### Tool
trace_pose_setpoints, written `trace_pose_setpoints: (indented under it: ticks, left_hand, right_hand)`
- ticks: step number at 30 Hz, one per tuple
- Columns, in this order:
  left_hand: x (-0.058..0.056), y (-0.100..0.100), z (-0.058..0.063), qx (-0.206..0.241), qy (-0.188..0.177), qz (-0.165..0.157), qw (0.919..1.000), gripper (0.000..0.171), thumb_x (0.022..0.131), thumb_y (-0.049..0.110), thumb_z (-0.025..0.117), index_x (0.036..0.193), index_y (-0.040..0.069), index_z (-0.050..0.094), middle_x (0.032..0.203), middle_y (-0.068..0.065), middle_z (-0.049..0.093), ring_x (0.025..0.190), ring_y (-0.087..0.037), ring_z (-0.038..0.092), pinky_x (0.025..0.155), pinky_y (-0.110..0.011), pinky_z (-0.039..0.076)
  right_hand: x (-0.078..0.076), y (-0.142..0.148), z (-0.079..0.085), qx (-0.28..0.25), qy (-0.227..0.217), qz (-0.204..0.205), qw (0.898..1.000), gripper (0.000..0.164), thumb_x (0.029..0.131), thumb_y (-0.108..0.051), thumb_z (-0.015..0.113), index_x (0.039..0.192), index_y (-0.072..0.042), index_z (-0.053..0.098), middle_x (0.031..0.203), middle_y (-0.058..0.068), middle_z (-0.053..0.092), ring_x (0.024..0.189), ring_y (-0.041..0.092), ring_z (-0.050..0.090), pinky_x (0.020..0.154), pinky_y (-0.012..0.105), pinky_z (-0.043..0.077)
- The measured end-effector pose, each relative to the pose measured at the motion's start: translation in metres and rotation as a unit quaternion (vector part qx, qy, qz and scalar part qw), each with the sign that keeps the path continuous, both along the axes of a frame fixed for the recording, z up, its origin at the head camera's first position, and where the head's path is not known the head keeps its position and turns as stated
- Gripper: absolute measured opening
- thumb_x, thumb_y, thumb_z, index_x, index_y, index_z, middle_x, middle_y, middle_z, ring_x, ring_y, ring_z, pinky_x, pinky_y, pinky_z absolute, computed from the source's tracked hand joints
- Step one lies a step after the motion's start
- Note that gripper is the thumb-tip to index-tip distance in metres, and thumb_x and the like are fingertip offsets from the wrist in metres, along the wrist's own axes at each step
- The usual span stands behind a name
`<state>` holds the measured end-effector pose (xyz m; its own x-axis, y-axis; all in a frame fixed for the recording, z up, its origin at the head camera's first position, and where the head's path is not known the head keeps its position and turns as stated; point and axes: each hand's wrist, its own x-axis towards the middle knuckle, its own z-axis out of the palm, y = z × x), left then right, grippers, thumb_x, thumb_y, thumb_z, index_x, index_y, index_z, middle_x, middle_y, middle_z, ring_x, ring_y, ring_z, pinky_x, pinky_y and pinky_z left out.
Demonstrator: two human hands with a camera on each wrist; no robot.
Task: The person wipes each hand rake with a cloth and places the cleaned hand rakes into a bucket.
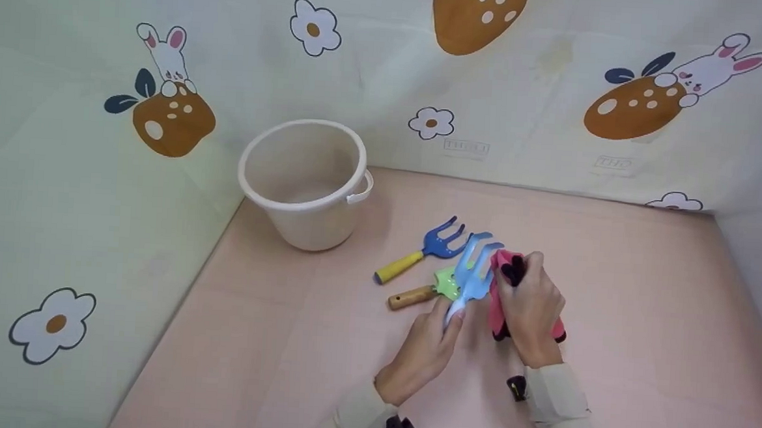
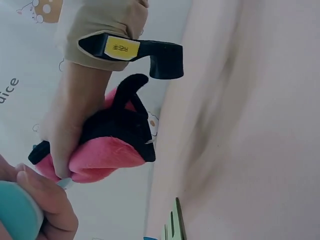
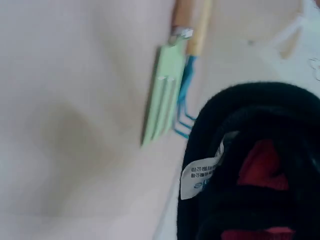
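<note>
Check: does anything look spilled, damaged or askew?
Nothing stands out: the bucket is upright, the left hand grips the light-blue fork, the right hand holds a pink fabric item, and no spill or damage shows.

I face a pale grey-white back wall (image 1: 375, 77) of creased sheeting, joined by a greenish-tinted left wall (image 1: 48, 216) and a plain greyish right wall (image 1: 757, 260). Before me I see spotted orange-brown fruit prints (image 1: 174, 125), white rabbit prints (image 1: 715, 65) and dark-outlined white flower prints (image 1: 55, 324). Below me spreads a flat, pale pink surface (image 1: 236, 363) in soft, even light.
</note>
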<state>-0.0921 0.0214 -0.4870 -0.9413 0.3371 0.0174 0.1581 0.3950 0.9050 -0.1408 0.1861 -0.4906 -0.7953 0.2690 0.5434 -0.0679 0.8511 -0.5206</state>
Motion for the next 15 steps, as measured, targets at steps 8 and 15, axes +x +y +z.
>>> trace_pose_setpoints:
  ticks: [8, 15]
  left_hand:
    - [-0.007, -0.003, 0.005, -0.066, -0.017, 0.009, 0.9976, 0.033, 0.102, 0.026, 0.035, 0.125, 0.002, 0.040, 0.070, 0.004, 0.038, 0.054, -0.003, 0.039, 0.047, -0.016, 0.034]
    - [-0.014, -0.016, 0.008, -0.041, -0.019, 0.003, 0.9990, 0.029, 0.102, 0.025, 0.036, 0.113, 0.000, 0.046, 0.068, 0.004, 0.036, 0.055, -0.004, 0.036, 0.048, -0.015, 0.032]
  right_hand:
    - [-0.007, -0.001, -0.003, 0.017, 0.032, 0.002, 0.999, 0.031, 0.083, -0.019, 0.069, 0.091, 0.001, 0.048, 0.061, 0.016, 0.052, 0.052, 0.032, 0.056, 0.053, 0.046, 0.051]
    - [-0.010, 0.025, 0.026, -0.189, -0.009, -0.048, 0.981, 0.040, 0.087, -0.034, 0.062, 0.098, 0.000, 0.045, 0.079, 0.016, 0.059, 0.070, 0.026, 0.058, 0.061, 0.032, 0.044]
